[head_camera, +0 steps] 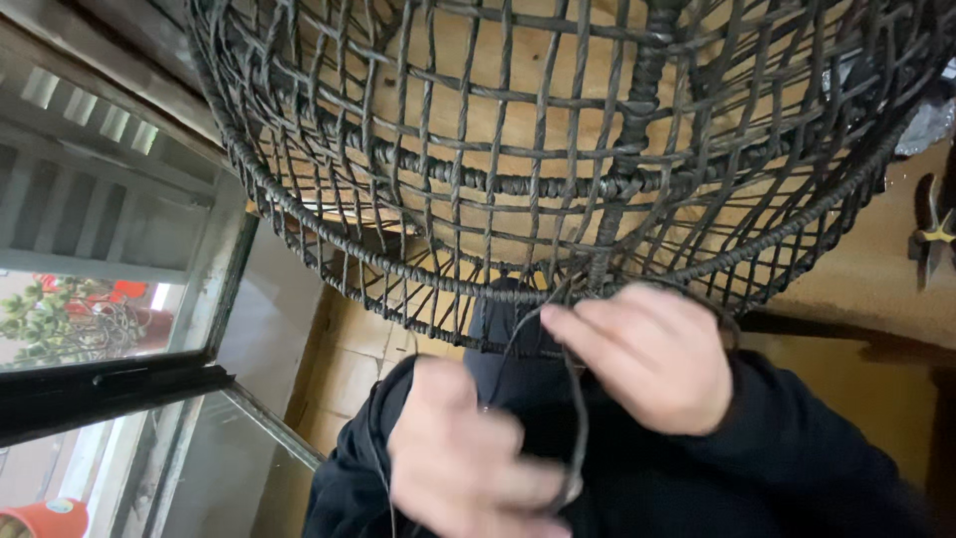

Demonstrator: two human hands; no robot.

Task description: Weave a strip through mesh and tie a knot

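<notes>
Window [110, 259]: far left, dark metal frame, glass pane; green plants and red pots blurred beyond.
Left hand [468, 463]: low centre-left, motion-blurred, fingers curled shut around a dark cord; black sleeve [349, 478] behind.
Cord [578, 418]: thin, dark; runs from the left fist up in a loop to the basket rim, passing under the right fingers.
Woven basket [558, 149]: fills upper frame, open lattice of dark twisted strands on a round hoop rim; wooden board visible through the gaps.
Right hand [652, 359]: centre-right, just beneath the rim, fingers bent and pinched on the cord where strand meets hoop.
Scissors-like tool [934, 237]: far right edge, on the tan wall, partly cut off.
</notes>
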